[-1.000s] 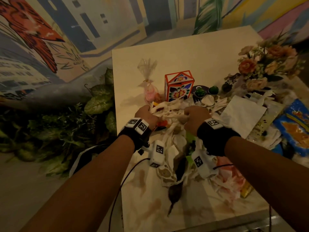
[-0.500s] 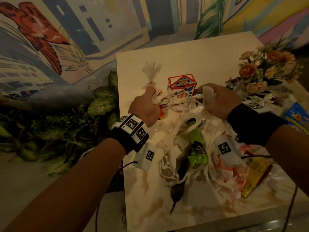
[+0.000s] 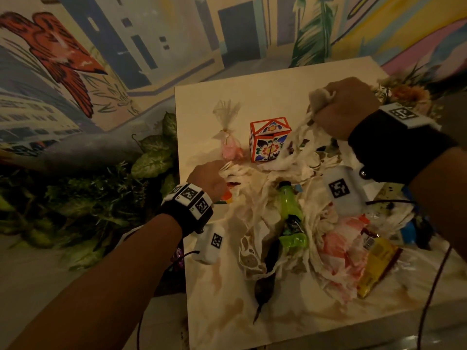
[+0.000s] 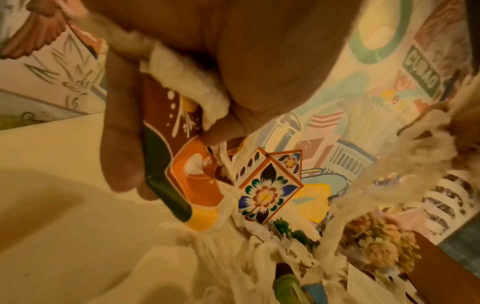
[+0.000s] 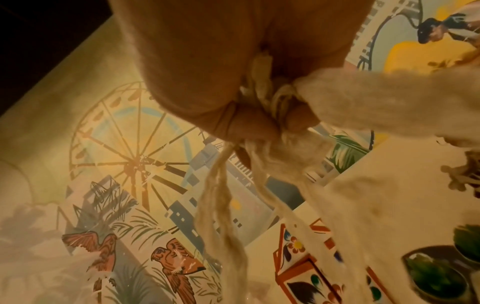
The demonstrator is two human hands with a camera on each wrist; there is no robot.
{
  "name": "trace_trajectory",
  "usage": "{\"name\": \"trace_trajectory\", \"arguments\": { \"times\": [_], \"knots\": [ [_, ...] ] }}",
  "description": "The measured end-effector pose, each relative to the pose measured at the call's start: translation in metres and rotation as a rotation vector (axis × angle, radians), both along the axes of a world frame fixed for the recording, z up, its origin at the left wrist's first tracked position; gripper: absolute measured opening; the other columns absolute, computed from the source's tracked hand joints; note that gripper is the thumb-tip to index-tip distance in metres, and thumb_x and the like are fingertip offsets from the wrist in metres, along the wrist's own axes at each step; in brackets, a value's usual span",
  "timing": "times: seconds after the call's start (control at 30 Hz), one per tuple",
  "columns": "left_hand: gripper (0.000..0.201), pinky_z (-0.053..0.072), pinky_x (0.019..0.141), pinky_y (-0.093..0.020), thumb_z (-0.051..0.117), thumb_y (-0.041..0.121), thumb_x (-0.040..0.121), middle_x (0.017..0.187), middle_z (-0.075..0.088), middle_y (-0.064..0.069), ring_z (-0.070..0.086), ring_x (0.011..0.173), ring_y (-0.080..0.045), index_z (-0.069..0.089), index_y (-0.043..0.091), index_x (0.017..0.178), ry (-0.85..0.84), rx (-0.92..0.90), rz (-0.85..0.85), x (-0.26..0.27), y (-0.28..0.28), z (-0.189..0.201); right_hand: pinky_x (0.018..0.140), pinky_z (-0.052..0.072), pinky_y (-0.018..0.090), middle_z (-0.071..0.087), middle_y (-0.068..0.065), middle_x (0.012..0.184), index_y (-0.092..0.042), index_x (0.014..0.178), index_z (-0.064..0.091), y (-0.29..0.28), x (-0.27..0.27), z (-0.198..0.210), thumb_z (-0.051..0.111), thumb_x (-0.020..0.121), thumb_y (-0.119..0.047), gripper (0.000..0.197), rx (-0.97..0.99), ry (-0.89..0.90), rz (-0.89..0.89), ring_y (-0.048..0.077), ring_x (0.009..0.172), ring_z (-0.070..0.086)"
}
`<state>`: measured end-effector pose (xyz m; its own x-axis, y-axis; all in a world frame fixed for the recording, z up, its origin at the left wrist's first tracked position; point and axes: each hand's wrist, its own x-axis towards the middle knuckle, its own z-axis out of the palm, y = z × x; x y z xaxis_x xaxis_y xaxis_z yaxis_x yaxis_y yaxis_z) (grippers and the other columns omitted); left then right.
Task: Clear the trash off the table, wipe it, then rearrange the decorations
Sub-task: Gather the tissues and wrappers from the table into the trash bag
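A white plastic bag (image 3: 255, 198) lies spread on the table (image 3: 227, 311) with a green bottle (image 3: 290, 205) and other trash in it. My left hand (image 3: 207, 178) holds one bag handle (image 4: 187, 82) low near the table's left edge, together with an orange and brown wrapper (image 4: 182, 144). My right hand (image 3: 346, 107) grips the other twisted handle (image 5: 363, 98) and is raised at the far right, pulling the bag taut. A flower-painted box (image 3: 267, 140) and a cellophane candy pouch (image 3: 228, 145) stand just behind the bag.
A flower bouquet (image 3: 409, 94) sits behind my right hand, and small green potted plants (image 5: 436, 273) stand by the box. A yellow wrapper (image 3: 376, 263), pink-stained paper (image 3: 338, 251) and a dark peel (image 3: 265, 286) lie near the front. Leafy plants (image 3: 101, 198) border the table's left.
My hands, together at the bag's middle a second ago, have pulled apart. The right hand rose to the far right with its handle; the left stayed low, and the bag's mouth widened.
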<state>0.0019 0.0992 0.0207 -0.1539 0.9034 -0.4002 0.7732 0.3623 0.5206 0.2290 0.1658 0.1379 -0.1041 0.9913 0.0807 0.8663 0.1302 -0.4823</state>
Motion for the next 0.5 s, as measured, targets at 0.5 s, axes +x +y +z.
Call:
{"name": "trace_trajectory", "arguments": {
  "times": [0.5],
  "knots": [
    [0.024,0.051,0.040,-0.021,0.055,0.009,0.087,0.091,0.069,-0.006,0.065,0.069,-0.019,0.064,0.015,0.108,-0.424,0.324,0.313,-0.055,-0.026,0.059,0.071,0.037,0.029,0.064,0.016,0.093,-0.004,0.088,0.066,0.002,-0.042,0.012,0.055,0.087,-0.013,0.015,-0.068,-0.045,0.048,0.032,0.092,0.059]
  ]
}}
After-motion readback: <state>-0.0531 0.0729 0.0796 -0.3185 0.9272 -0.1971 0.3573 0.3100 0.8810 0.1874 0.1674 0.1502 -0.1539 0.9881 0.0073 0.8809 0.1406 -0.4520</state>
